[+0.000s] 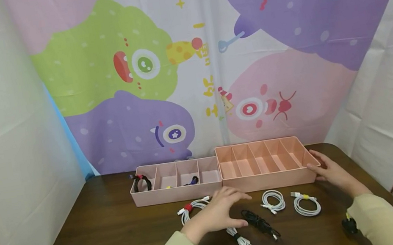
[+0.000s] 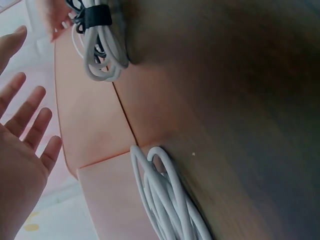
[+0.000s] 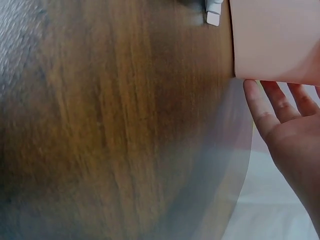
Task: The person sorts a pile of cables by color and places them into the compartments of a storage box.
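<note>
My left hand hovers over the table's middle, fingers spread with nothing between them. Beneath and around it lie a white cable with a red tie, a white cable with a black tie and a black cable bundle. My right hand touches the right end of the orange-pink divided box. Its fingertips lie straight against that end wall in the right wrist view. To its left stands the pale pink divided box, end to end with the orange-pink one.
The pale box holds a black cable with a red tie and a dark blue cable end. Two coiled white cables lie before the orange-pink box, one with a yellow tie. A black plug sits by the right sleeve. A patterned curtain hangs behind.
</note>
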Available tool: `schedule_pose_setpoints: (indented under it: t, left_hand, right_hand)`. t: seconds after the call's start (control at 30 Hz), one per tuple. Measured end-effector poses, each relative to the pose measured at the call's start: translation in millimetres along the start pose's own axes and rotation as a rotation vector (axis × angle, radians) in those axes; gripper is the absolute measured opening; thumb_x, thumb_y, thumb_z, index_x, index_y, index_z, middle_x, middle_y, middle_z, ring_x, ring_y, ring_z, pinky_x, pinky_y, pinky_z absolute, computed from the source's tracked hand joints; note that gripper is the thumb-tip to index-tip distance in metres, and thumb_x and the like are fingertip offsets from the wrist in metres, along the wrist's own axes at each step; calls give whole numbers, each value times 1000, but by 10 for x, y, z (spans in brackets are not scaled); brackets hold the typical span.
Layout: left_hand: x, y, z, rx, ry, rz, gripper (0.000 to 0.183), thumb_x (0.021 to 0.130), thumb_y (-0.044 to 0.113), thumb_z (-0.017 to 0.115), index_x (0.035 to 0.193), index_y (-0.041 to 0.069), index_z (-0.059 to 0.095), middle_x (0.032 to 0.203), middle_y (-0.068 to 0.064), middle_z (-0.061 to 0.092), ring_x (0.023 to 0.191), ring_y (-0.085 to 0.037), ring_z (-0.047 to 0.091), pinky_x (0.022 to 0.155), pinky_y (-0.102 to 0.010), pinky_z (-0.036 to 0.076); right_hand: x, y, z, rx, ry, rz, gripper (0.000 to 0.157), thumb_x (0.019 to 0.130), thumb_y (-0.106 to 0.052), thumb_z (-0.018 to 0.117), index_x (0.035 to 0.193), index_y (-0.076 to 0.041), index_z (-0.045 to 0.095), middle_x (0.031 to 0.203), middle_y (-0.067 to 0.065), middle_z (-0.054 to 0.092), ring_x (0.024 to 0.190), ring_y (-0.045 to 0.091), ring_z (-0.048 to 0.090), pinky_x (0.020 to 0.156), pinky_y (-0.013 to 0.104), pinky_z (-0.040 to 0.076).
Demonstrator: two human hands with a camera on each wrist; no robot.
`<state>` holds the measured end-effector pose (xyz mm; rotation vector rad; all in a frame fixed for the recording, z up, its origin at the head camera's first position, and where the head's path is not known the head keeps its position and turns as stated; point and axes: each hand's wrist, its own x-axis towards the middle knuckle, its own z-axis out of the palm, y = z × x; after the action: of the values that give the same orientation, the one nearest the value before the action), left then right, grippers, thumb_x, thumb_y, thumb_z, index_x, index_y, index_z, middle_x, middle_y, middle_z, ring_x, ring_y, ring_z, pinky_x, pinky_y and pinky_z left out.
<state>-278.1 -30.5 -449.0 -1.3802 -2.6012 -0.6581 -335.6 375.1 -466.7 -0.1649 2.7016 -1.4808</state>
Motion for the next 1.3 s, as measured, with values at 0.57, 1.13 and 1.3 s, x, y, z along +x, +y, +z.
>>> schedule_pose_setpoints:
  t: [0.57,1.13,1.3]
  left_hand:
    - [59,-126,183,31,-156,-34,58,76,42,76,128,26,54,126,9,56,120,-14,42,98,-35,33]
    - [132,-180,233,26,-250,-17,53,77,38,76,125,25,58,125,11,56,113,-9,44,92,-26,35]
    - [136,-163,230,45,-263,-24,50,77,37,77,123,27,60,122,12,58,113,-8,45,91,-24,35]
  right_hand:
    - [-5,6,18,16,-10,26,75,98,-36,47,151,-6,4,149,34,14,129,50,31,91,52,46]
    - [25,39,8,18,-1,6,71,99,-32,46,151,-5,6,147,35,16,127,51,33,90,52,47]
    - [13,29,18,4,-7,13,72,99,-34,46,151,-6,5,147,35,17,128,51,33,91,52,46]
